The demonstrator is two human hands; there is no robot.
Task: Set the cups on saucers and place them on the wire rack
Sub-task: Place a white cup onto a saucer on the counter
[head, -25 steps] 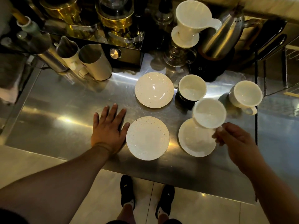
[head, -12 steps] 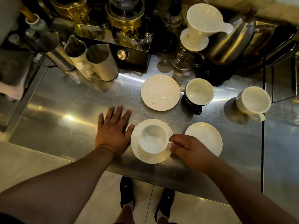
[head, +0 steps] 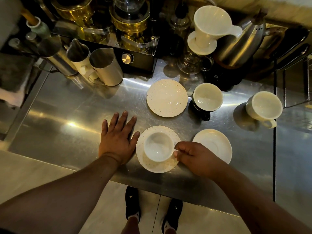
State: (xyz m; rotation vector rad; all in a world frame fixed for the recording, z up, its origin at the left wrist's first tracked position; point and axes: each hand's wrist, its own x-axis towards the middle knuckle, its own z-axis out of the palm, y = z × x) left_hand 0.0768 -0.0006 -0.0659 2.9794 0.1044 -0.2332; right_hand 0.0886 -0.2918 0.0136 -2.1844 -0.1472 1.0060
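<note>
Steel, brushed and shiny, forms the surface [head: 67,125] seen from the head camera. The left hand [head: 118,141] lies flat on it, palm down, its grip apart with the fingers spread and straight; the thumb tip is just beside the rim of the near dotted saucer [head: 152,166]. On that saucer, close to the front edge of the surface, stands the white cup [head: 158,146], upright and empty. The right hand [head: 197,157] has its grip clamped on the cup's right side, fingers curled where the handle would be; the handle itself is hidden under them.

To the right of this pair lies a plain saucer [head: 214,144], bare, partly covered by the right wrist. Farther back sits a second dotted saucer [head: 167,98], also bare. Just right of it stands a dark cup [head: 207,97] with a pale inside, directly on the steel. Well to the right, a cream cup [head: 265,105] stands near the surface's edge, handle toward the front.

Along the back are metal jugs [head: 106,66], a white dripper [head: 211,26] and a steel kettle [head: 241,46]. Black shoes [head: 132,205] show on the tiled floor below.
</note>
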